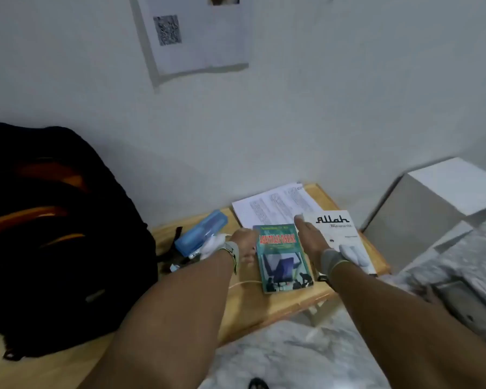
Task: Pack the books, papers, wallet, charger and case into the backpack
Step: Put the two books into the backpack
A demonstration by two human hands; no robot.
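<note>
Nothing is yet seen packed: the green book [285,256] is flanked by the left hand [246,242], apparently curled at its edge, and the flat right hand [310,237], with 2 books, papers [272,204] and case [201,233] right of the backpack [54,226].

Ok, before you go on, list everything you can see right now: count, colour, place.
backpack: one, black with orange trim, on the table's left end.
green book: one, green, table centre, between the hands.
white book: one, white, right of the green book.
papers: a few printed sheets, white, behind the books.
case: one, blue, beside the backpack.
charger: one, white, by the case, cable trailing.
table: one, light wood.
box: one, white, right of the table.
wall sheet: one, white, above.
left hand: at the green book's left edge.
right hand: at its right edge.
</note>
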